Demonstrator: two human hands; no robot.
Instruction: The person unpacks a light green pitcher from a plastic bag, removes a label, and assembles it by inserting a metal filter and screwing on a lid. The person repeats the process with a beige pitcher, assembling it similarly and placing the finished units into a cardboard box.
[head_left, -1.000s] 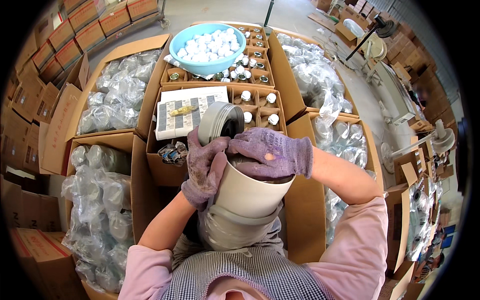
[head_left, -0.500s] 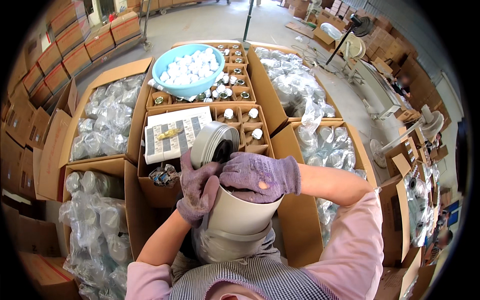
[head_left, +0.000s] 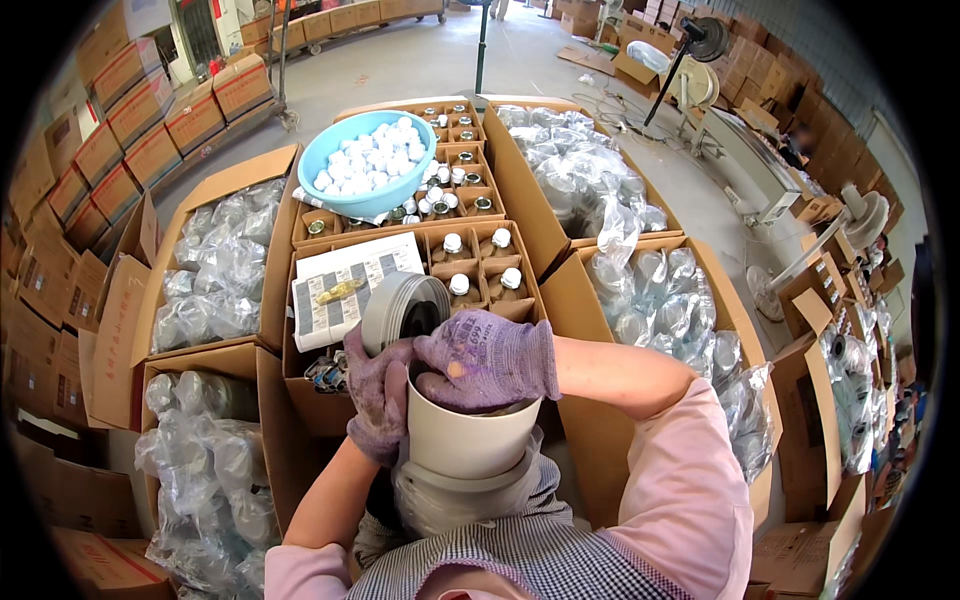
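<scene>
A pale grey cylindrical container (head_left: pixel 472 440) stands upright against my lap, clear plastic wrapped around its lower part. Above its far rim tilts a round grey threaded lid (head_left: pixel 385 312) with a dark inside. My gloved left hand (head_left: pixel 376 405) is closed at the lid's lower edge, its thumb beside the container's rim. Over the container's mouth lies my gloved right hand (head_left: pixel 488 358), fingers curled inward next to the lid. What those fingers hold, if anything, is hidden. The purple glove on that hand has a worn patch.
Ahead, a divided carton (head_left: pixel 530 250) holds white-capped bottles and printed sheets (head_left: pixel 345 280). A blue basin (head_left: pixel 312 165) of white caps sits beyond on more bottles. Cartons of plastic-wrapped glassware (head_left: pixel 215 440) flank me on both sides. A fan (head_left: pixel 705 40) stands at far right.
Both hands, the lid and the container sit slightly lower and further left in view. The right hand has shifted closer to the lid. The head view has tilted a little.
</scene>
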